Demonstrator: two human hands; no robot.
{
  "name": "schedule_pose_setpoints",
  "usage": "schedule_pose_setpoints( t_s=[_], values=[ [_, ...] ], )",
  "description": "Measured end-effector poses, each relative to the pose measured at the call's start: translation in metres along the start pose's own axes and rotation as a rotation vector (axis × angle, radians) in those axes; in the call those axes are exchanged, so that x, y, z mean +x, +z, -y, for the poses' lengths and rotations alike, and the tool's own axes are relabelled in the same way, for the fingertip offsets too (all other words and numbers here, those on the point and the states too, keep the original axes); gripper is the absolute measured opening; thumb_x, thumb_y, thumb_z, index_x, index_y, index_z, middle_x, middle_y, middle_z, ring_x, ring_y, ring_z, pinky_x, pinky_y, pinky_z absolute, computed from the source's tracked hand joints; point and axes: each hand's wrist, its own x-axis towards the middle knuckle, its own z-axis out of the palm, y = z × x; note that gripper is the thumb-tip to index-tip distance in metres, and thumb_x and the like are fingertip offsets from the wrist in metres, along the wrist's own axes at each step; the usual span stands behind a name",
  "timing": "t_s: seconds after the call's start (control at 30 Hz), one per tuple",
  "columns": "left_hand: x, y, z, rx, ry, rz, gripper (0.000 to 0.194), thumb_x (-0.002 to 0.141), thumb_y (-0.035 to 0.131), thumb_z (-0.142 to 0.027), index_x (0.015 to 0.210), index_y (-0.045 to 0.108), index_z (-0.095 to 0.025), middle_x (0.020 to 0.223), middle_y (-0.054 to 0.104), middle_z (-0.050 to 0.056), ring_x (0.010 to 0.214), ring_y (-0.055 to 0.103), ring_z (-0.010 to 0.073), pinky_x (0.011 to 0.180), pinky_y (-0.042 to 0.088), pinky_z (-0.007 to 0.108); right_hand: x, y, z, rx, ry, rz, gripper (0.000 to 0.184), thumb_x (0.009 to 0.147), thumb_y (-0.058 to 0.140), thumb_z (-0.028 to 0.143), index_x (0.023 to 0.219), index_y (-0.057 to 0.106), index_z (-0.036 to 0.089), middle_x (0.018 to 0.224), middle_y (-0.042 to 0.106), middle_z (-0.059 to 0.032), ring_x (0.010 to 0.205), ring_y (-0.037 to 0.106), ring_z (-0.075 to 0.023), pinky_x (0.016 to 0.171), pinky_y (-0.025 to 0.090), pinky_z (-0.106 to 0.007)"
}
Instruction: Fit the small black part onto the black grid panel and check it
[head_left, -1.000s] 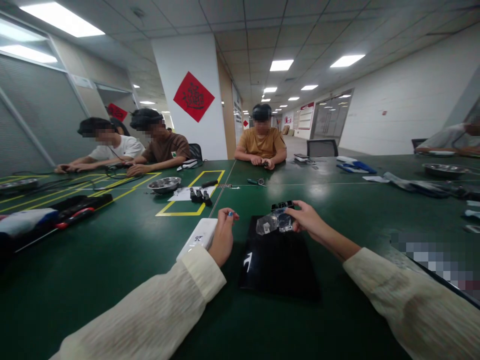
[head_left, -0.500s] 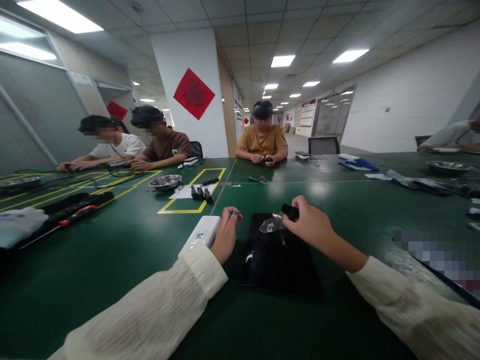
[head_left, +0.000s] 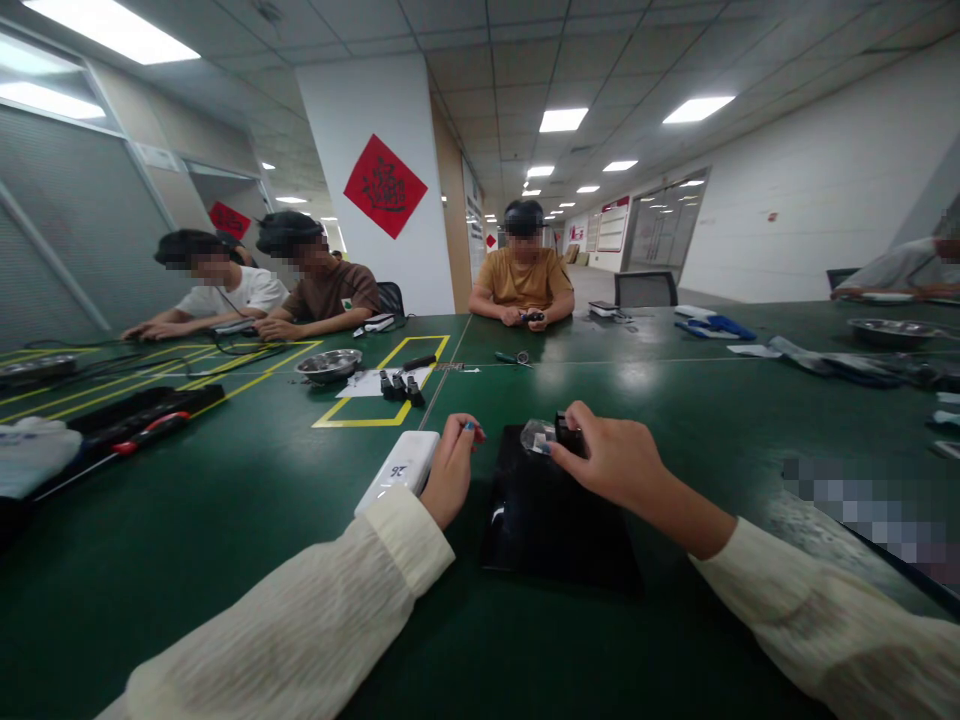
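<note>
My right hand (head_left: 615, 455) pinches a small black block-like part (head_left: 568, 436) above the far end of a flat black panel (head_left: 559, 525). A small clear plastic bag (head_left: 537, 437) with something white in it touches or sits just left of those fingers; whether they grip it too, I cannot tell. Beside the panel's left edge my left hand (head_left: 450, 465) has its fingers curled together, with a spot of blue at a fingertip. What they hold, if anything, is hidden. A white power bank (head_left: 397, 470) marked 26 lies against that hand's left side.
Beyond my left hand, several black parts (head_left: 401, 388) stand by a white sheet and a steel bowl (head_left: 328, 366). At left lies a screwdriver (head_left: 150, 435) with a red and black handle. Pliers (head_left: 514, 358) lie farther back. Other people sit around the green table (head_left: 247, 530).
My right hand has shifted slightly left, and the black part in it has turned. The clear bag now lies higher and closer against the fingers. My left hand stays in place.
</note>
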Motion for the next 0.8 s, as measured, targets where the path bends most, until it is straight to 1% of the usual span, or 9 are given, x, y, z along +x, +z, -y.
schedule_pose_setpoints(
  t_s=[0.13,0.23,0.3,0.37,0.47,0.57,0.63,0.7,0.8],
  values=[
    [0.000,0.001,-0.004,0.003,0.001,0.003,0.015,0.086,0.039,-0.033,0.082,0.047,-0.021,0.077,0.052,-0.001,0.075,0.051,0.0152,0.070,0.040,0.028,0.003,-0.005,-0.010,0.120,0.058,-0.063,0.037,0.093,0.028,0.048,0.095,0.052,0.020,0.059,0.061,0.0009,0.052,0.056,-0.0152,0.049,0.021,-0.024],
    [0.000,0.001,-0.006,0.006,-0.006,0.011,0.015,0.086,0.039,-0.032,0.081,0.047,-0.021,0.076,0.052,-0.001,0.075,0.051,0.0149,0.069,0.040,0.027,0.009,-0.005,-0.023,0.090,0.174,-0.112,0.034,0.094,0.027,0.042,0.096,0.053,0.020,0.064,0.063,-0.0004,0.055,0.057,-0.0156,0.050,0.021,-0.023],
    [-0.001,0.001,-0.006,0.005,-0.012,0.028,0.016,0.086,0.038,-0.032,0.081,0.047,-0.020,0.077,0.053,-0.001,0.076,0.052,0.0148,0.069,0.040,0.027,0.014,-0.002,-0.034,0.040,0.246,-0.101,0.031,0.094,0.029,0.040,0.097,0.054,0.020,0.067,0.064,-0.0014,0.057,0.058,-0.0163,0.050,0.021,-0.024],
    [-0.001,0.001,-0.005,0.007,-0.007,0.052,0.017,0.087,0.037,-0.032,0.082,0.048,-0.020,0.078,0.053,0.000,0.077,0.052,0.0146,0.071,0.041,0.027,0.019,0.003,-0.045,0.000,0.300,-0.057,0.030,0.094,0.031,0.038,0.098,0.054,0.020,0.070,0.065,-0.0025,0.061,0.060,-0.0173,0.051,0.022,-0.024],
    [-0.001,0.000,-0.001,0.004,0.011,0.073,0.016,0.088,0.038,-0.031,0.085,0.049,-0.020,0.080,0.054,0.000,0.079,0.052,0.0146,0.073,0.042,0.028,0.026,0.011,-0.060,-0.051,0.369,0.058,0.030,0.093,0.032,0.038,0.101,0.055,0.020,0.077,0.068,-0.0053,0.068,0.063,-0.0195,0.052,0.025,-0.025],
    [0.001,0.000,0.005,-0.006,0.038,0.057,0.008,0.083,0.047,-0.026,0.087,0.048,-0.020,0.084,0.053,0.000,0.083,0.054,0.0146,0.076,0.043,0.029,0.029,0.018,-0.072,-0.113,0.415,0.210,0.036,0.093,0.031,0.040,0.096,0.059,0.018,0.082,0.069,-0.0091,0.078,0.065,-0.0232,0.055,0.032,-0.027],
    [0.001,0.001,0.008,-0.019,0.064,0.044,0.012,0.078,0.052,-0.018,0.088,0.046,-0.020,0.088,0.053,0.000,0.089,0.056,0.0148,0.081,0.043,0.029,0.030,0.025,-0.078,-0.158,0.403,0.300,0.045,0.093,0.027,0.043,0.091,0.062,0.016,0.085,0.069,-0.0113,0.083,0.065,-0.0259,0.058,0.037,-0.029],
    [0.001,0.002,0.008,-0.035,0.073,0.050,0.018,0.073,0.052,-0.012,0.088,0.045,-0.020,0.091,0.053,0.000,0.094,0.057,0.0154,0.084,0.044,0.030,0.030,0.034,-0.082,-0.185,0.368,0.361,0.052,0.094,0.023,0.046,0.088,0.065,0.015,0.087,0.069,-0.0134,0.086,0.065,-0.0279,0.061,0.041,-0.031],
    [-0.001,0.004,0.004,-0.052,0.050,0.082,0.022,0.071,0.051,-0.008,0.087,0.044,-0.020,0.090,0.052,0.000,0.096,0.060,0.0162,0.080,0.046,0.029,0.029,0.048,-0.086,-0.193,0.319,0.416,0.055,0.093,0.026,0.048,0.084,0.068,0.013,0.089,0.070,-0.0154,0.087,0.066,-0.0287,0.063,0.043,-0.033]
  ],
)
